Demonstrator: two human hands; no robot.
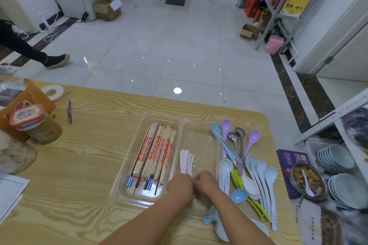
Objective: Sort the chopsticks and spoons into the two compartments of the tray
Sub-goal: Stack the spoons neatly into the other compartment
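Note:
A clear two-compartment tray (180, 123) lies on the wooden table. Its left compartment holds a bundle of chopsticks (155, 153), most in red-printed paper sleeves. In the right compartment a stack of white spoons (186, 160) stands with handles pointing away from me. My left hand (180, 187) grips the near end of that stack, fingers curled. My right hand (205, 182) sits beside it over the right compartment, fingers curled against the same spoons. A loose pile of spoons (239, 157), purple, blue, green, white and metal, lies right of the tray.
A tin can (37, 125), a brown box (27, 97), a tape roll (52, 91) and a pen (69, 111) sit at the table's left. A purple box (292, 167) and a food bowl (308, 183) stand right of the spoons. Stacked bowls (336, 159) fill a rack beyond.

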